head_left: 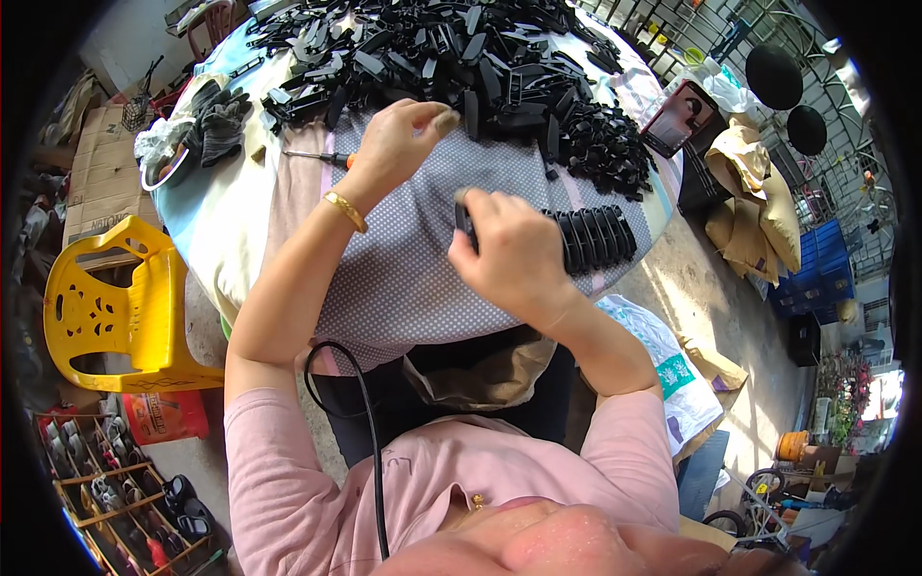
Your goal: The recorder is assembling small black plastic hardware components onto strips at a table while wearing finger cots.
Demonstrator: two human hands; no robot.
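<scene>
My left hand (399,144) is over the near edge of a heap of black plastic parts (423,58). Its fingers reach right, tips covered, and no part shows between them. My right hand (514,245) is closed on a small black plastic part (464,219), mostly hidden by the fingers, held above the dotted grey cloth (384,288). Beside that hand, a row of matching black pieces (600,238) lies lined up close together, partly covered by it. A screwdriver (322,156) with an orange handle lies by my left wrist.
Smaller black parts (605,144) are piled at the right of the table. Dark gloves (219,120) lie at the left edge. A phone-like screen (684,117) stands at the right edge. A yellow plastic chair (115,307) is left of the table; a black cable (370,422) hangs before me.
</scene>
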